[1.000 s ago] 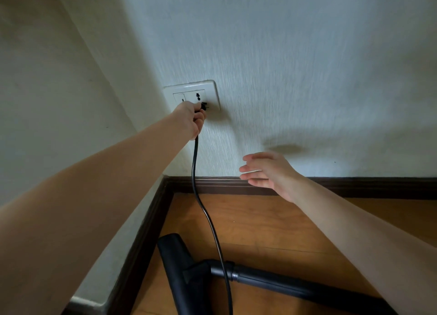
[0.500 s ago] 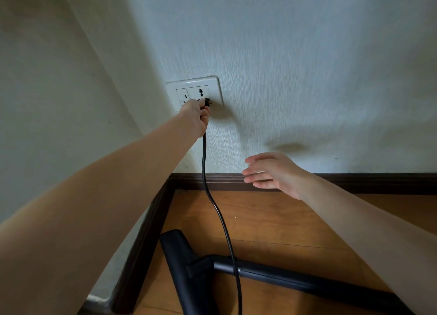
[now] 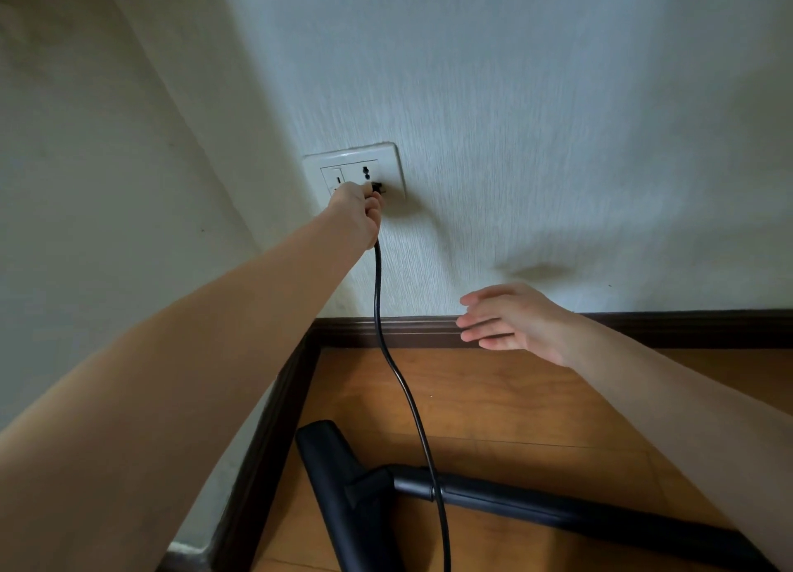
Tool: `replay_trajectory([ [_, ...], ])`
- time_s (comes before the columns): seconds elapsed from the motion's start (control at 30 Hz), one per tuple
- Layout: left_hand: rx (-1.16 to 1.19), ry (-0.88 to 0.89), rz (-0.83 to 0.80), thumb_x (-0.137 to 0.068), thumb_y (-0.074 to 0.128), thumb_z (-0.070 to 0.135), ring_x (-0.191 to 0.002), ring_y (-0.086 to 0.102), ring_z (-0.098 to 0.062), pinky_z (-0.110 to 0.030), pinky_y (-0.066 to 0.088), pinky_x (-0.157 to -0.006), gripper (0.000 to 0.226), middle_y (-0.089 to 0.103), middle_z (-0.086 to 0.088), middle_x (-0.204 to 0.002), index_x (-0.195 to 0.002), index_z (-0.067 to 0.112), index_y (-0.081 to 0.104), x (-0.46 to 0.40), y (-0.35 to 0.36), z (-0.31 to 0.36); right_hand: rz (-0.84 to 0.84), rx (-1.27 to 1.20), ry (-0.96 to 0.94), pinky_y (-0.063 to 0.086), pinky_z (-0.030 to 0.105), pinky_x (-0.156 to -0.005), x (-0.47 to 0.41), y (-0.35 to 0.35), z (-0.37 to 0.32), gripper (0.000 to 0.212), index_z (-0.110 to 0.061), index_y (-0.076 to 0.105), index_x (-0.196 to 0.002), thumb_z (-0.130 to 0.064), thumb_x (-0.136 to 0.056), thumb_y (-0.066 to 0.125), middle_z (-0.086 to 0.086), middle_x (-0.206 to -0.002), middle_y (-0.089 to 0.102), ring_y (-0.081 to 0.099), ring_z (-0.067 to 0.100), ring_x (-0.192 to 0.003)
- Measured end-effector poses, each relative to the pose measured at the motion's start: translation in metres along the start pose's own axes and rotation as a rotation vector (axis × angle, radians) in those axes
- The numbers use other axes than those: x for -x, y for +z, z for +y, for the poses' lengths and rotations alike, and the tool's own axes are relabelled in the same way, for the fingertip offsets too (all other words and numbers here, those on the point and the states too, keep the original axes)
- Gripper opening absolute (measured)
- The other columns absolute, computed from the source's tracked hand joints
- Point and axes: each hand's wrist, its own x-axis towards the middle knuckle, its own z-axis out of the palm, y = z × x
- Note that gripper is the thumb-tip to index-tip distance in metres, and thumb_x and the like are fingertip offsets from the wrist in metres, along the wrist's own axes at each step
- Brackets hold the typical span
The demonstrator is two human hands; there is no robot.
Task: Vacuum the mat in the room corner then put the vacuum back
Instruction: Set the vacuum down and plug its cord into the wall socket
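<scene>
White walls meet at a corner above wood floor (image 3: 493, 400). Left hand (image 3: 358, 213) grips the plug (image 3: 376, 186) at the socket (image 3: 354, 172); its cord (image 3: 399, 378) crosses the vacuum (image 3: 356, 498) wand. Right hand (image 3: 510, 320) hovers, fingers straight.

Centre, at the outlet: your left hand (image 3: 358, 213) and the plug (image 3: 376, 186) cover the lower part of the wall socket (image 3: 352, 172); its upper part shows bare.
Centre column: the black cord (image 3: 397, 370) hangs from the plug down to the bottom edge, crossing any sideways reach.
Right of centre: your right hand (image 3: 513, 320) hovers open before bare wall, with bare floor (image 3: 515, 404) below.
Lower centre: the vacuum head (image 3: 343, 485) and tube (image 3: 558, 507) lie across the boards.
Lower left: the baseboard (image 3: 274, 438) corner closes that side.
</scene>
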Motion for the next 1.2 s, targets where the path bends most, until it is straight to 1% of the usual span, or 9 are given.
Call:
replay_trajectory([
  [0.17, 0.009, -0.001, 0.044, -0.093, 0.05, 0.004, -0.019, 0.024, -0.006, -0.01, 0.017, -0.026, 0.031, 0.04, 0.001, -0.058, -0.063, 0.009, 0.044, -0.005, 0.001, 0.011, 0.006, 0.006, 0.015, 0.055, 0.033, -0.081, 0.0, -0.008, 0.006, 0.019, -0.012, 0.063, -0.107, -0.008, -0.088, 0.062, 0.009, -0.096, 0.074, 0.072, 0.02, -0.087],
  [0.33, -0.172, 0.052, -0.055, -0.097, 0.049, 0.012, -0.022, 0.028, -0.003, -0.011, 0.019, -0.025, 0.023, 0.045, 0.0, -0.061, -0.074, 0.009, 0.051, -0.01, -0.01, 0.002, 0.005, 0.024, 0.026, 0.055, 0.032, -0.079, 0.002, -0.016, 0.009, 0.019, -0.012, 0.063, -0.106, -0.007, -0.087, 0.062, 0.01, -0.097, 0.073, 0.071, 0.021, -0.088],
  [0.5, -0.109, 0.051, -0.019, -0.096, 0.051, 0.011, -0.021, 0.028, -0.004, -0.011, 0.019, -0.025, 0.023, 0.045, 0.0, -0.059, -0.073, 0.008, 0.052, -0.008, -0.006, 0.003, 0.012, 0.037, 0.046, 0.055, 0.031, -0.076, 0.002, -0.02, 0.013, 0.018, -0.011, 0.063, -0.107, -0.007, -0.089, 0.061, 0.009, -0.097, 0.073, 0.071, 0.021, -0.088],
  [0.63, -0.001, 0.069, 0.035, -0.095, 0.048, 0.007, -0.018, 0.023, -0.005, -0.011, 0.018, -0.025, 0.028, 0.04, 0.002, -0.055, -0.068, 0.01, 0.053, -0.004, 0.003, -0.005, -0.011, 0.05, 0.074, 0.056, 0.031, -0.074, 0.001, -0.017, 0.013, 0.019, -0.011, 0.063, -0.107, -0.007, -0.089, 0.061, 0.009, -0.098, 0.073, 0.071, 0.021, -0.088],
  [0.77, 0.051, 0.081, 0.042, -0.095, 0.046, 0.005, -0.017, 0.021, -0.005, -0.011, 0.017, -0.025, 0.033, 0.033, 0.002, -0.03, -0.063, 0.011, 0.045, -0.004, 0.006, -0.006, -0.04, 0.057, 0.083, 0.055, 0.031, -0.075, 0.003, -0.015, 0.009, 0.02, -0.011, 0.063, -0.108, -0.007, -0.089, 0.061, 0.01, -0.1, 0.072, 0.071, 0.022, -0.09],
  [0.8, 0.024, 0.077, 0.031, -0.095, 0.047, 0.005, -0.018, 0.022, -0.005, -0.011, 0.017, -0.025, 0.033, 0.034, 0.002, -0.031, -0.063, 0.011, 0.044, -0.005, 0.003, -0.003, -0.047, 0.058, 0.09, 0.055, 0.032, -0.076, 0.004, -0.016, 0.009, 0.02, -0.011, 0.062, -0.108, -0.007, -0.089, 0.061, 0.01, -0.1, 0.072, 0.071, 0.022, -0.09],
  [0.9, -0.083, 0.08, -0.02, -0.095, 0.051, 0.007, -0.021, 0.025, -0.004, -0.01, 0.019, -0.026, 0.025, 0.043, 0.0, -0.055, -0.07, 0.01, 0.048, -0.007, -0.007, 0.001, -0.046, 0.073, 0.092, 0.055, 0.033, -0.08, 0.006, -0.016, 0.009, 0.02, -0.01, 0.062, -0.109, -0.006, -0.089, 0.06, 0.01, -0.103, 0.071, 0.07, 0.022, -0.092],
  [0.97, -0.132, 0.107, -0.045, -0.095, 0.052, 0.009, -0.022, 0.029, -0.002, -0.009, 0.021, -0.026, 0.018, 0.045, -0.002, -0.062, -0.077, 0.008, 0.052, -0.006, -0.013, -0.002, -0.047, 0.075, 0.104, 0.055, 0.034, -0.082, 0.007, -0.016, 0.012, 0.021, -0.01, 0.061, -0.11, -0.006, -0.089, 0.06, 0.011, -0.104, 0.071, 0.07, 0.023, -0.093],
  [1.2, -0.117, 0.027, -0.022, -0.096, 0.049, 0.01, -0.02, 0.024, -0.004, -0.011, 0.017, -0.025, 0.031, 0.039, 0.0, -0.049, -0.066, 0.007, 0.045, -0.006, -0.005, 0.01, -0.054, 0.091, 0.153, 0.055, 0.035, -0.083, 0.006, -0.018, 0.014, 0.026, -0.008, 0.061, -0.114, -0.006, -0.088, 0.062, 0.011, -0.105, 0.071, 0.069, 0.024, -0.094],
])
